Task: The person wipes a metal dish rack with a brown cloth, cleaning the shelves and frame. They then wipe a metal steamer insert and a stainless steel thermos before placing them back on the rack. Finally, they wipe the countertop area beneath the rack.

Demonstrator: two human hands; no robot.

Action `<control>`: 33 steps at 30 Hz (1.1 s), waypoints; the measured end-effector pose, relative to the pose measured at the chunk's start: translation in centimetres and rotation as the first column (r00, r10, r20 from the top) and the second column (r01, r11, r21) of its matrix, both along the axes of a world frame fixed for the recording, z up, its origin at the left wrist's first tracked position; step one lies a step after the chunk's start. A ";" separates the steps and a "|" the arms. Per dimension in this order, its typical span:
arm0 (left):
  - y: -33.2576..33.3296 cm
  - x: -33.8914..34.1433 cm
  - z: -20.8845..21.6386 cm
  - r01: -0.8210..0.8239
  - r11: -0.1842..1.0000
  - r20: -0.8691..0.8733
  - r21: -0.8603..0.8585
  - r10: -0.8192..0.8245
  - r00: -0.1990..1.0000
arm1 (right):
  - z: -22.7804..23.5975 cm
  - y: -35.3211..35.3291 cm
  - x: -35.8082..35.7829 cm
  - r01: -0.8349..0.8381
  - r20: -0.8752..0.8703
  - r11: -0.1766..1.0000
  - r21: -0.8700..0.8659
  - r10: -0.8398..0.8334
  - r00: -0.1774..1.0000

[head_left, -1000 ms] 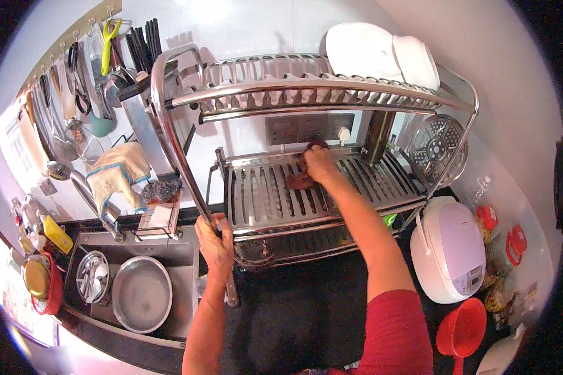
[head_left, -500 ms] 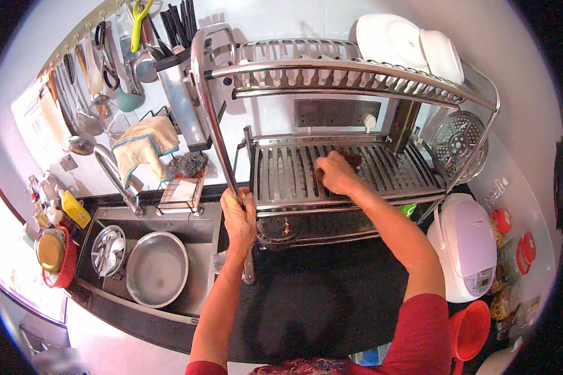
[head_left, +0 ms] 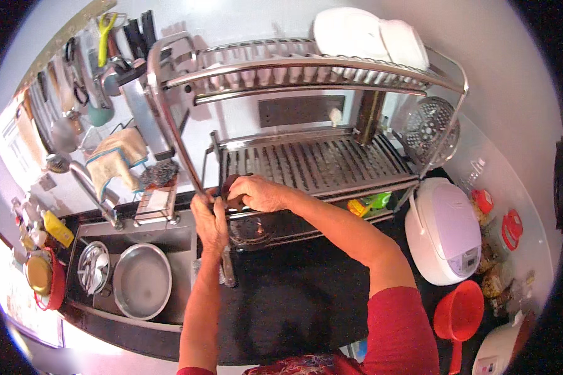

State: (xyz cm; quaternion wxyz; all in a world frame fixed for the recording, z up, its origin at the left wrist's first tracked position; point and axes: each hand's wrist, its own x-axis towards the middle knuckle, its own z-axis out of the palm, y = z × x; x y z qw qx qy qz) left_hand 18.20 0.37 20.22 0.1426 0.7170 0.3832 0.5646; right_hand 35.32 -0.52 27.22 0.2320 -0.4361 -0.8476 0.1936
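1. Red dipper (head_left: 459, 309), low R; rice cooker (head_left: 445, 231) just behind.
2. Metal bowl (head_left: 142, 281) in sink (head_left: 182, 270), over L.
3. L hand (head_left: 210, 224) clasped rnd front L post (head_left: 181, 150) of steel dish rack (head_left: 294, 63).
4. R hand (head_left: 263, 192) bunched on dark cloth (head_left: 233, 187), at L front end of lower shelf (head_left: 313, 162), just beside L hand.
5. White plates (head_left: 350, 34) up top, R end of upper tier.

Before me, a pale wall (head_left: 256, 22) rises behind the back edge of the black counter (head_left: 281, 281); bright light (head_left: 3, 262) shines beyond its left end.
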 end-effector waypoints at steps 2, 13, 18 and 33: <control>0.3 0.0 -0.4 -0.054 0.996 -0.046 0.072 0.058 0.997 | 0.3 -1.0 3.1 0.024 0.065 1.000 -0.003 -0.024 0.998; 0.1 0.7 -0.5 -0.002 1.000 0.054 -0.015 0.003 0.999 | -0.5 -11.2 22.6 0.658 0.045 0.706 0.262 -0.690 0.722; 0.6 0.3 -0.9 0.018 0.999 -0.005 0.041 -0.018 1.000 | -2.8 -12.4 28.7 0.896 0.228 0.339 0.285 -0.932 0.280; -0.1 0.3 -0.2 -0.013 0.999 0.040 0.043 0.011 0.999 | -2.0 1.9 13.7 0.783 0.132 0.517 0.346 -0.853 0.505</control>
